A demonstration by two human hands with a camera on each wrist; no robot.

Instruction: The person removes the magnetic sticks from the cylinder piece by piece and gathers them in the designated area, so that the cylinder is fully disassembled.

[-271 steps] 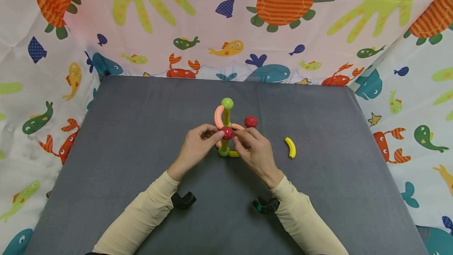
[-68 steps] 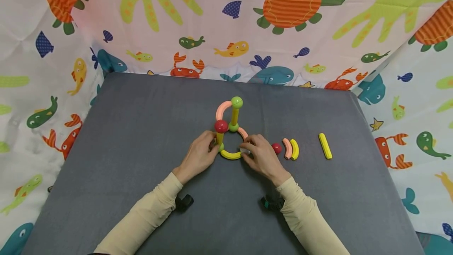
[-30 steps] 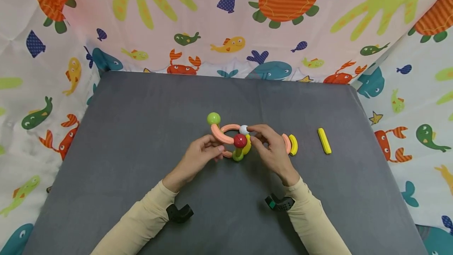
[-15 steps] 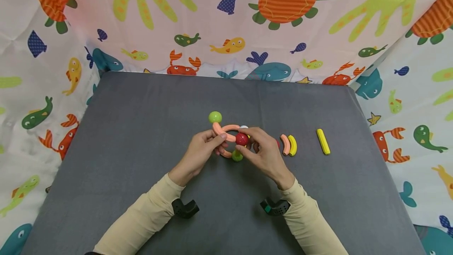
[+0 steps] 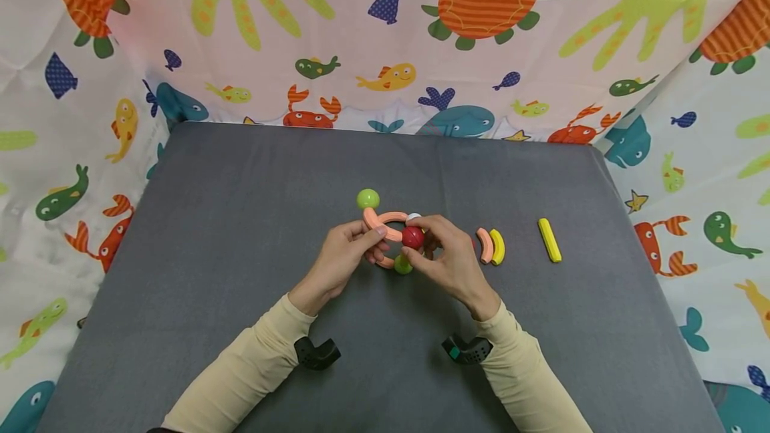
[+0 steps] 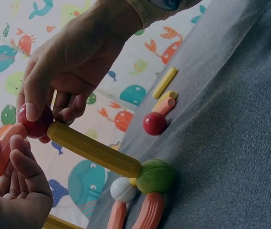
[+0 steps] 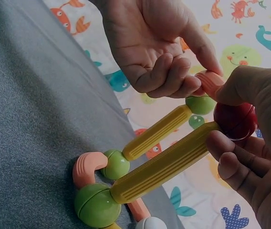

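Note:
In the head view, my left hand (image 5: pixel 337 259) pinches a salmon curved stick (image 5: pixel 394 234) between thumb and finger. My right hand (image 5: pixel 451 262) holds the red ball (image 5: pixel 412 238) at that stick's end. Below the red ball, a yellow straight stick (image 7: pixel 164 162) slants down to a green ball (image 7: pixel 97 205), plainest in the right wrist view. A second yellow stick (image 7: pixel 157 132) joins two other green balls. The structure's lower ring has salmon curved sticks (image 6: pixel 150 210) and a white ball (image 6: pixel 123 190). My right hand mostly hides the ring's right side in the head view.
On the grey table (image 5: pixel 289 172), right of my right hand, a salmon curved stick (image 5: pixel 484 246) and a yellow curved stick (image 5: pixel 496 246) lie side by side. Farther right lies a yellow straight stick (image 5: pixel 549 240). A loose red ball (image 6: pixel 155 123) shows in the left wrist view.
The structure has been turned since 2.3 seconds ago. My right hand has moved from the white ball to the red ball, and my left fingers now pinch the salmon curve. Little differs in the last half second.

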